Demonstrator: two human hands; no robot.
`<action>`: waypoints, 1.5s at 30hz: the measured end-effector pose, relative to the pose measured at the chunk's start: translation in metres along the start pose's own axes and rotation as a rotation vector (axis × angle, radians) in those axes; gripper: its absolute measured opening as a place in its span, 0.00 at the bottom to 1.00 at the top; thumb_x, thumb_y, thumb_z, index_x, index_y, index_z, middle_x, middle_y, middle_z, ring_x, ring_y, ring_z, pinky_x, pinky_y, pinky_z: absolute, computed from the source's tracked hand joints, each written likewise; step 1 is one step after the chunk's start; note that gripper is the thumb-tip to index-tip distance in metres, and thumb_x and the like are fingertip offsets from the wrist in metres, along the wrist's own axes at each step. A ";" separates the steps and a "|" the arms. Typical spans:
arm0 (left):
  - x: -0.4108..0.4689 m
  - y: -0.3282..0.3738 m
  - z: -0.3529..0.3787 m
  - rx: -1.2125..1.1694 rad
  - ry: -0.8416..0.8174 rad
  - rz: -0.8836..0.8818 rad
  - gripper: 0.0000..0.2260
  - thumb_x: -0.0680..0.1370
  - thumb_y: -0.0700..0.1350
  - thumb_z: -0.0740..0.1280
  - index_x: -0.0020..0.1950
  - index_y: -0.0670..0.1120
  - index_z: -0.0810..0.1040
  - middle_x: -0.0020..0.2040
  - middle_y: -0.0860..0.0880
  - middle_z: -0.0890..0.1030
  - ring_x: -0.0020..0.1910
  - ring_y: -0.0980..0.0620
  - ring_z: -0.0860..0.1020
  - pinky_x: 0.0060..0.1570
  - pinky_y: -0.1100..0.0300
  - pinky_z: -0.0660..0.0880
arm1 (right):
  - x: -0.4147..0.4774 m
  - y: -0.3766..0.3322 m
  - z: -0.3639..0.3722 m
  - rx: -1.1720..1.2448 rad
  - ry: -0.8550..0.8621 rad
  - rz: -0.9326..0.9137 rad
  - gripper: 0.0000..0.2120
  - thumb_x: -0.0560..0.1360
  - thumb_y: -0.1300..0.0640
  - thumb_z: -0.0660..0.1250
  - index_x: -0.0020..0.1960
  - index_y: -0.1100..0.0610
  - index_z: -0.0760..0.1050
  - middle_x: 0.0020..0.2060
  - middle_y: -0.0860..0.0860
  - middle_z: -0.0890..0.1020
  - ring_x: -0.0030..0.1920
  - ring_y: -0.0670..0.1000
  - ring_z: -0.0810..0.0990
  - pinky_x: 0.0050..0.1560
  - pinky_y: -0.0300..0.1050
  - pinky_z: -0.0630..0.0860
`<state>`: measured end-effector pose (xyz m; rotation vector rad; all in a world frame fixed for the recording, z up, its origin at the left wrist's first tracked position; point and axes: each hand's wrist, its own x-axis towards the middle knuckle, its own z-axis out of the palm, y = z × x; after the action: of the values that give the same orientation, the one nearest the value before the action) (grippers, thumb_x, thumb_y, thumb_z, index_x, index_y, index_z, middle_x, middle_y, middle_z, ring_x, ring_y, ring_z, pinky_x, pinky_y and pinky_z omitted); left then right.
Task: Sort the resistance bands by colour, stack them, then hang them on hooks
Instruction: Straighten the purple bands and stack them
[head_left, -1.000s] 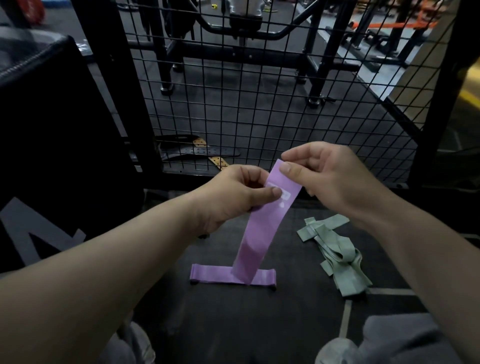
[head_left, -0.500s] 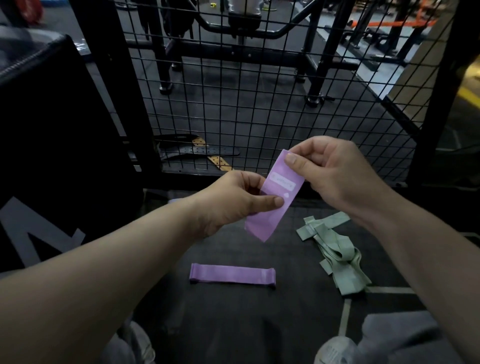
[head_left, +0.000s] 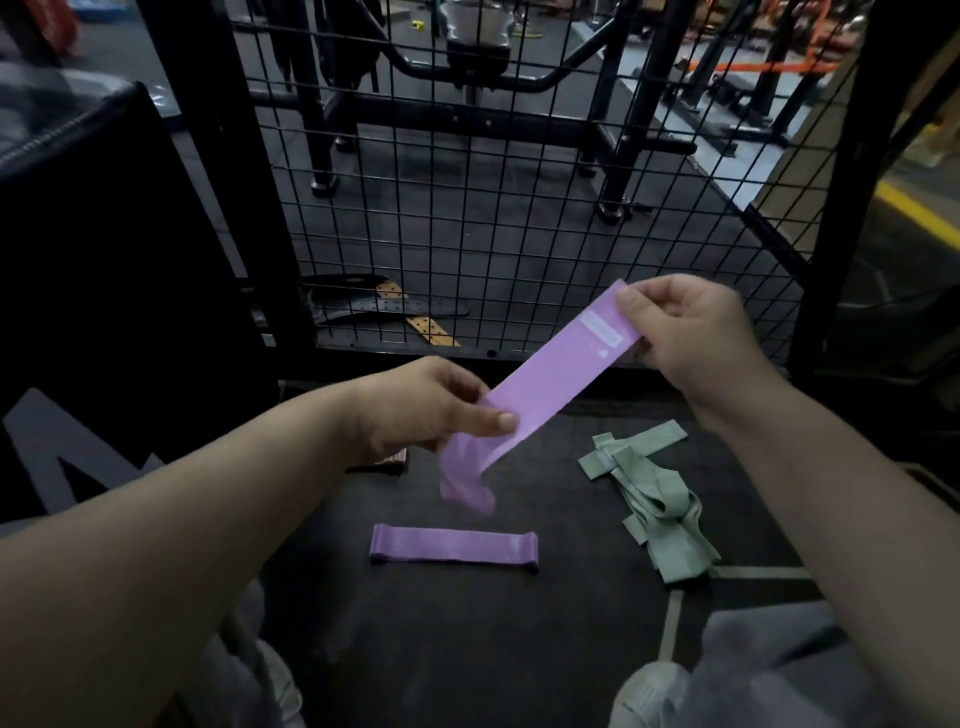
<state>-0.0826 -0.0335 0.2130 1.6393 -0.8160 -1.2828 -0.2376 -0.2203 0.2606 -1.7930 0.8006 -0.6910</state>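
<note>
A purple resistance band (head_left: 550, 376) is stretched slantwise between my hands above the dark floor. My right hand (head_left: 691, 332) pinches its upper end, by the white label. My left hand (head_left: 431, 410) pinches it lower down, and the free lower end hangs blurred below my thumb. A second purple band (head_left: 454, 544) lies flat on the floor beneath. To the right on the floor sits a tangled heap of green bands (head_left: 652, 499).
A black wire-mesh panel (head_left: 493, 208) rises just beyond my hands, with gym machines behind it. A black padded block (head_left: 104, 291) stands at the left. A belt (head_left: 384, 306) lies at the foot of the mesh. My knees show at the bottom edge.
The held purple band has lifted off the floor band. My hands have drawn apart, right hand up and right, left hand down and left, spreading the band out between them.
</note>
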 end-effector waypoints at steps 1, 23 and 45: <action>-0.005 -0.004 -0.004 0.032 0.003 -0.023 0.14 0.69 0.46 0.78 0.48 0.38 0.82 0.43 0.42 0.83 0.42 0.44 0.82 0.45 0.51 0.77 | -0.001 0.000 -0.005 0.017 0.032 0.006 0.04 0.79 0.57 0.68 0.49 0.58 0.79 0.39 0.53 0.85 0.40 0.53 0.85 0.41 0.44 0.82; 0.042 -0.128 -0.062 -0.013 0.715 -0.377 0.13 0.74 0.34 0.73 0.56 0.29 0.77 0.32 0.39 0.76 0.15 0.55 0.73 0.17 0.66 0.68 | -0.007 0.195 0.073 -0.175 0.011 0.670 0.09 0.80 0.55 0.67 0.41 0.56 0.74 0.32 0.55 0.78 0.21 0.47 0.76 0.20 0.32 0.61; 0.142 -0.349 -0.013 0.119 0.844 -0.698 0.07 0.76 0.42 0.71 0.52 0.42 0.81 0.51 0.43 0.83 0.51 0.45 0.80 0.49 0.62 0.71 | -0.044 0.392 0.152 -0.438 0.044 0.827 0.04 0.76 0.56 0.70 0.45 0.55 0.76 0.41 0.50 0.81 0.44 0.52 0.80 0.47 0.42 0.74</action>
<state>-0.0409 -0.0157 -0.1612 2.4000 0.2268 -0.8029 -0.2285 -0.2060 -0.1620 -1.5960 1.6776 0.0002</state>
